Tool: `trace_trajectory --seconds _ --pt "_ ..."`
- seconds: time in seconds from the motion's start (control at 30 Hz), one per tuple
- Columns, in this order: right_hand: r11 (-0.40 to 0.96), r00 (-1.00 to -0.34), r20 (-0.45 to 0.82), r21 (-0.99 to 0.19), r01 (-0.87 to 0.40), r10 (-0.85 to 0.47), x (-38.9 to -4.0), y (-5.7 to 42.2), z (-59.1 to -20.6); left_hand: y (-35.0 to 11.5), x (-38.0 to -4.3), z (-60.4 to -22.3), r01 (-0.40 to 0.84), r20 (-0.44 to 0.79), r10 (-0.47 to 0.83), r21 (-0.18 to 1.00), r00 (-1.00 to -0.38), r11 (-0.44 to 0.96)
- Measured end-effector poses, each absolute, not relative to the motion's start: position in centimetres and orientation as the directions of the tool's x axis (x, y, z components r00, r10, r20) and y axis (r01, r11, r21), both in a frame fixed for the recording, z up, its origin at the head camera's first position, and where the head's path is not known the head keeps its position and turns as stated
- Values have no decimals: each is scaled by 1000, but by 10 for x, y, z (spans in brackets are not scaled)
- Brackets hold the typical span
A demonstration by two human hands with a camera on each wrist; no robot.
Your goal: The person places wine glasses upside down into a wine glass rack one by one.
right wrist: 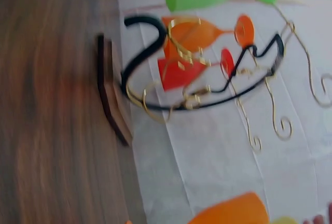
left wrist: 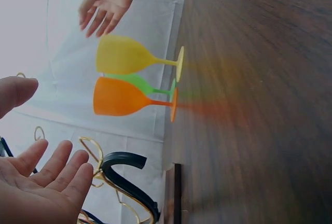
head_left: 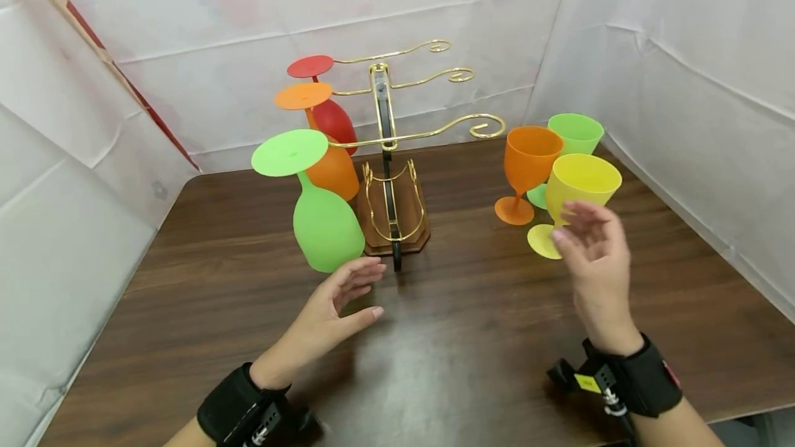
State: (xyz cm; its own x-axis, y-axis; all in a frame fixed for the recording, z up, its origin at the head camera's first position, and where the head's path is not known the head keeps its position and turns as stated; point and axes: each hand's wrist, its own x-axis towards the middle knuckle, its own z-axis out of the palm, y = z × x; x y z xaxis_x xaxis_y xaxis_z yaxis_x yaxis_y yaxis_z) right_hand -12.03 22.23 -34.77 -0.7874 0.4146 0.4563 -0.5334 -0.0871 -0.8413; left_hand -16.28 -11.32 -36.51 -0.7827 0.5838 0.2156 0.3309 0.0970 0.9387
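My right hand [head_left: 596,271] is held in front of the yellow goblet [head_left: 584,179], fingers slightly bent and holding nothing. The left wrist view shows a small gap between that hand [left wrist: 111,1] and the rim of the yellow goblet [left wrist: 124,55]. An orange goblet [head_left: 533,157] and a light green goblet [head_left: 576,131] stand upright beside it. My left hand [head_left: 329,316], thumb spread and grasping nothing, is just below a green goblet [head_left: 326,226] that hangs upside down from a gold and black wine rack [head_left: 390,202].
Behind the green one, an orange goblet [head_left: 335,170] and a red goblet [head_left: 335,119] also hang upside down on the rack's left. Curled gold arms [head_left: 435,131] extend to the right. The rack's wooden base [head_left: 413,216] rests on the dark table [head_left: 459,336]; white sheeting [head_left: 248,12] surrounds it.
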Motion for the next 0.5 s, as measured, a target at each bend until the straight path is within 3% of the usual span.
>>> trace_trajectory --seconds 0.13,0.23,0.5 --pt "-96 -669 470 -774 -626 576 -133 238 -343 -114 -163 -367 337 233 564 937 -793 87" --pt "-59 -643 422 -807 -588 639 -140 247 -344 -115 -161 -369 337 231 562 937 -794 90" --pt "37 -814 185 -980 -197 551 -160 265 -355 -119 -162 -378 339 235 555 936 -798 91"
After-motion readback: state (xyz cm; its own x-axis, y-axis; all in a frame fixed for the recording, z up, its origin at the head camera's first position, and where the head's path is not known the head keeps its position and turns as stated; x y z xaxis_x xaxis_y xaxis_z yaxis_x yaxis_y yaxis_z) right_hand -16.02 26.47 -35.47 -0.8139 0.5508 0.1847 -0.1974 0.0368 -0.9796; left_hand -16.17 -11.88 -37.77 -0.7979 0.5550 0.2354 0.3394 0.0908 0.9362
